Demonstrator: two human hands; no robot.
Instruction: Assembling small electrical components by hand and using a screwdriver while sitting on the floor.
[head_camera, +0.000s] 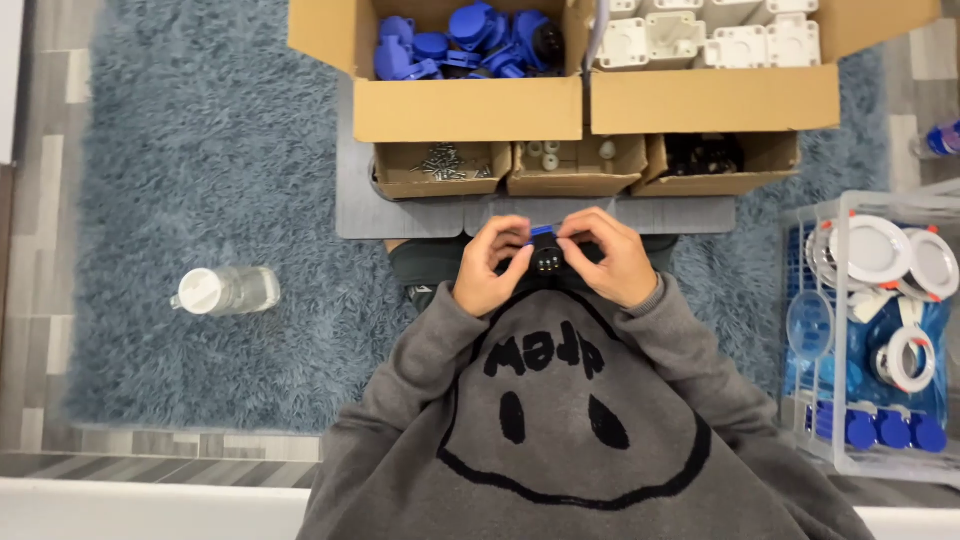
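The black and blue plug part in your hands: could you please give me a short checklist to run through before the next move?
1. Black and blue plug part gripped by both hands: ok.
2. Left hand and right hand clear of the boxes: ok.
3. Screws in the small screw box: ok.
4. Blue housings in the large box: ok.
5. Pins seated in the part: cannot tell.
6. Water bottle away from the work: ok.

Both hands, left hand (490, 267) and right hand (612, 260), pinch a small black-and-blue plug (545, 255) above the grey sweatshirt (560, 420).
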